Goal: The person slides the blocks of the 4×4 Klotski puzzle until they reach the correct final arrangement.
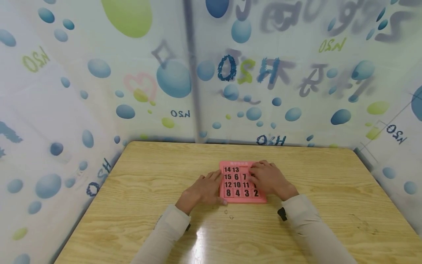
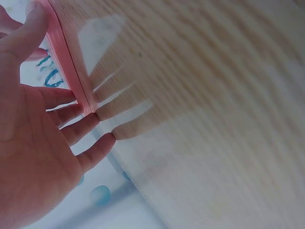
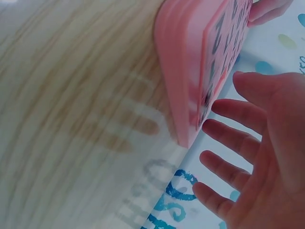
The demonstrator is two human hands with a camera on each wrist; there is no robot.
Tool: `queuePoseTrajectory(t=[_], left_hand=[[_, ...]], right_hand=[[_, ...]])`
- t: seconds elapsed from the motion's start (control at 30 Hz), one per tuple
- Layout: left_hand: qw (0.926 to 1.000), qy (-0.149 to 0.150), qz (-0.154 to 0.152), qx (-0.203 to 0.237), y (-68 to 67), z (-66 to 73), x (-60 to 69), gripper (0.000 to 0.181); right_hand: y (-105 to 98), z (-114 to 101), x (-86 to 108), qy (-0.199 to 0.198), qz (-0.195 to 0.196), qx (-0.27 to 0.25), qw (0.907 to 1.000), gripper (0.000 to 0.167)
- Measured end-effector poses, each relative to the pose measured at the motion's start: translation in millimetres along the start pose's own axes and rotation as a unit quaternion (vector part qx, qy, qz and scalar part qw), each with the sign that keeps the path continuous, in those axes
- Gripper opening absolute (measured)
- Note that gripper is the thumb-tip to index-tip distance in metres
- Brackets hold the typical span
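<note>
A pink number-tile board [image 1: 243, 200] lies flat on the table, its rows of black-numbered tiles facing up. Beside the 13 tile [image 1: 235, 169] a slot shows no number. My left hand [image 1: 206, 189] rests along the board's left side, thumb at the lower left corner. In the left wrist view, that hand's [image 2: 38, 143] fingers are extended, with the thumb against the pink rim [image 2: 62, 47]. My right hand [image 1: 270, 178] is over the board's upper right part, covering some tiles. The right wrist view shows this hand [image 3: 257, 143] with spread, slightly bent fingers near the tile face; contact is unclear.
The wooden table [image 1: 158, 165] extends around the board on all sides. Behind it and at both sides hangs a pale curtain [image 1: 224, 121] with blue and green spots and lettering. Small marks [image 1: 231, 217] show on the tabletop in front of the board.
</note>
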State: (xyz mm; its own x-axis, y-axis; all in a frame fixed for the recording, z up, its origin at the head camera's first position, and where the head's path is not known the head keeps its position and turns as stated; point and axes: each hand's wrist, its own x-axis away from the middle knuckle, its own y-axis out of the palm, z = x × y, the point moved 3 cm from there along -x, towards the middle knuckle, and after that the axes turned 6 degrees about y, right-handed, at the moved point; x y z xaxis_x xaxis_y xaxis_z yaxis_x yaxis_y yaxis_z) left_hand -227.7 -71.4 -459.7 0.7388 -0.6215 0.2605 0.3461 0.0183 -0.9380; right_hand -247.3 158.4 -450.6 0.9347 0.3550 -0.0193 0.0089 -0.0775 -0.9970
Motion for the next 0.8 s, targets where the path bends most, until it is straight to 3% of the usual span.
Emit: queuePoseTrajectory(t=[0.8], left_hand=[[0.9999, -0.006, -0.008, 0.003, -0.6, 1.8, 0.0, 0.107]], right_hand=[[-1.3, -3.9, 0.8, -0.008, 0.001, 0.002, 1.0000, 0.038]])
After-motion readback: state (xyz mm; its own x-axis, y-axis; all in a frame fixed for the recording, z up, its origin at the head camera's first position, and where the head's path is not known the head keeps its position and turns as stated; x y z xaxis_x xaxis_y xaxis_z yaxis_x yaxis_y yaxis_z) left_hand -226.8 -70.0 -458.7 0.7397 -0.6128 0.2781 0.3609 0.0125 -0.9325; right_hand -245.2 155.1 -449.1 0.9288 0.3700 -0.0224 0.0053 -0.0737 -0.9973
